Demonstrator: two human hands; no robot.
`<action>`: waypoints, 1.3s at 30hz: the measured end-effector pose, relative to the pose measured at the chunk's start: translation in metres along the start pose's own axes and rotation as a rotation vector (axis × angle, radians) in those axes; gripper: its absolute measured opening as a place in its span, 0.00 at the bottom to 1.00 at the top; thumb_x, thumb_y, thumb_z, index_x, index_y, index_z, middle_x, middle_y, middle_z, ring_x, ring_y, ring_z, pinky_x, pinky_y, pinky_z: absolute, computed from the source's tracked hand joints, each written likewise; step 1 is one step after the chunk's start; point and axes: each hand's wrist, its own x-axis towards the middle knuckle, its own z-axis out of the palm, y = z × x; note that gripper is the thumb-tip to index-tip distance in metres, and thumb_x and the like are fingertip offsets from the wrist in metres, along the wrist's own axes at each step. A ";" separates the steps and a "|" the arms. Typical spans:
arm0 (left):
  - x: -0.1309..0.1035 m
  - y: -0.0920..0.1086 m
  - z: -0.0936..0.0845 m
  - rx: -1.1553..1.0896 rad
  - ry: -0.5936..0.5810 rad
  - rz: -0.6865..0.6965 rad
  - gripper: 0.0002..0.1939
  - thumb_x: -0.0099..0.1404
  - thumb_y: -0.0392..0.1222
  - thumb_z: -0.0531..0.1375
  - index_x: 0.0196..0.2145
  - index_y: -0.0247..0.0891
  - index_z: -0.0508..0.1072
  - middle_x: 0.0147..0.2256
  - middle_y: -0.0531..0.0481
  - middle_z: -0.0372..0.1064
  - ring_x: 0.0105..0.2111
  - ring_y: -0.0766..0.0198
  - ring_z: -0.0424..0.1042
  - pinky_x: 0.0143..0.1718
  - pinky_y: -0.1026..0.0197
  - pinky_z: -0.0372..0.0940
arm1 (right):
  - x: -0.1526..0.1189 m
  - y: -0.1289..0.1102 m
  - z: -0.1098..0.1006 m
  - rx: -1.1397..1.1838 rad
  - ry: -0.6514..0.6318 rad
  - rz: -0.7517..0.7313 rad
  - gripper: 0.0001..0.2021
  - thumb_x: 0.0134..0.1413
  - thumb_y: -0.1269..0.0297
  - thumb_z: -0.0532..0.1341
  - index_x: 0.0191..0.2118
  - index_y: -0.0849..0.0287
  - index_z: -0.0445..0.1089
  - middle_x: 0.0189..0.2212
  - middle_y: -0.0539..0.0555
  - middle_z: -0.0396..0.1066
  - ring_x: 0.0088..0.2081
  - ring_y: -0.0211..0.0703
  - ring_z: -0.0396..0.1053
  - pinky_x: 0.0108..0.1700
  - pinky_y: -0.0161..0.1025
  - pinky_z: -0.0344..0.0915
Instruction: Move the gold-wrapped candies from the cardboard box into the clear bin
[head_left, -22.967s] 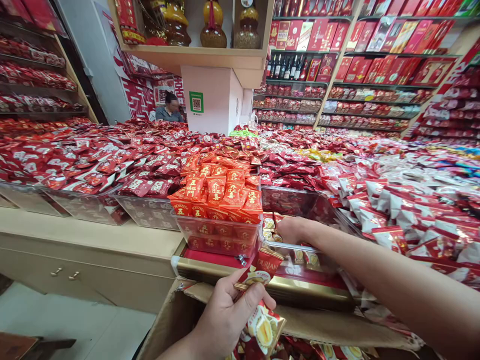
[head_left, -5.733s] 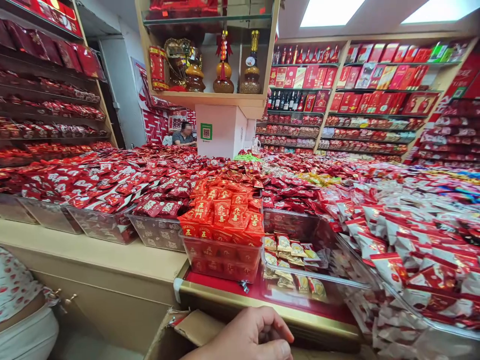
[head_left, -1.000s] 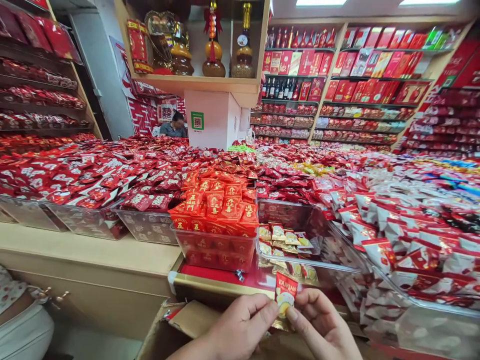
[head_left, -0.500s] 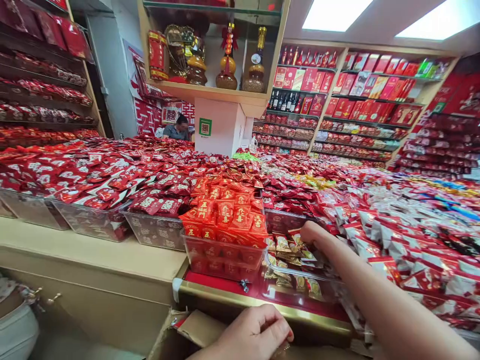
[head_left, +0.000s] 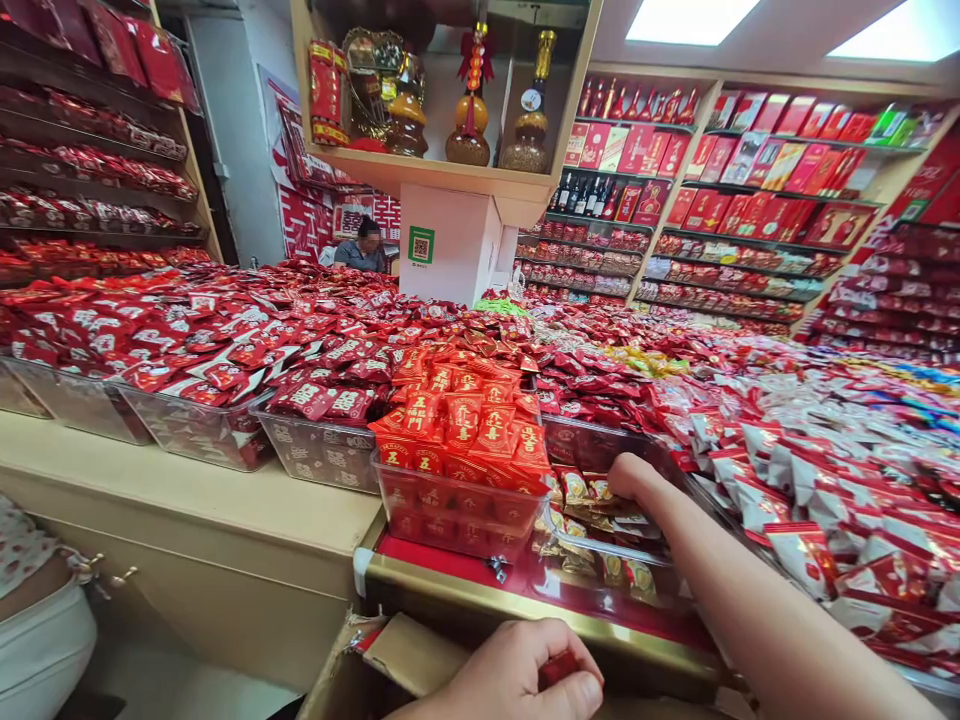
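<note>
Shop interior. Beige wooden counter [head_left: 187,500] with drawer knobs [head_left: 124,575] at left, gold trim edge [head_left: 480,590]. Wall shelves [head_left: 750,190] of red gift boxes at rear right, dark shelves [head_left: 97,170] at left. White pillar [head_left: 450,245] with green QR sign [head_left: 421,244] under wooden display shelf [head_left: 442,170]. Ceiling light panels [head_left: 690,18] lit. Pale floor [head_left: 195,680].

Readable markings in the sweet shop

Gold Chinese characters are showing on the orange-red foil sweet packets [head_left: 469,420]; a green-framed QR code sign [head_left: 421,244] is hanging on the white pillar [head_left: 457,250].
</note>
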 end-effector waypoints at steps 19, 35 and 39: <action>0.007 0.007 -0.006 -0.673 0.135 0.006 0.12 0.63 0.45 0.48 0.44 0.42 0.56 0.41 0.47 0.67 0.27 0.65 0.73 0.22 0.69 0.61 | -0.188 -0.026 -0.038 0.474 0.275 -0.386 0.10 0.48 0.54 0.55 0.31 0.55 0.65 0.26 0.52 0.67 0.26 0.40 0.64 0.27 0.35 0.61; 0.010 0.010 -0.005 -0.805 0.271 0.075 0.09 0.58 0.40 0.57 0.35 0.35 0.61 0.34 0.49 0.68 0.32 0.70 0.68 0.35 0.65 0.61 | -0.227 -0.025 0.000 0.902 0.363 -0.446 0.07 0.46 0.68 0.59 0.31 0.50 0.72 0.35 0.54 0.70 0.33 0.39 0.67 0.34 0.35 0.65; 0.009 0.012 -0.004 -0.801 0.339 0.109 0.15 0.54 0.31 0.60 0.39 0.36 0.59 0.38 0.48 0.69 0.36 0.68 0.68 0.40 0.62 0.61 | -0.223 -0.023 0.010 0.909 0.279 -0.424 0.08 0.45 0.64 0.60 0.35 0.53 0.71 0.25 0.52 0.70 0.22 0.36 0.63 0.21 0.31 0.63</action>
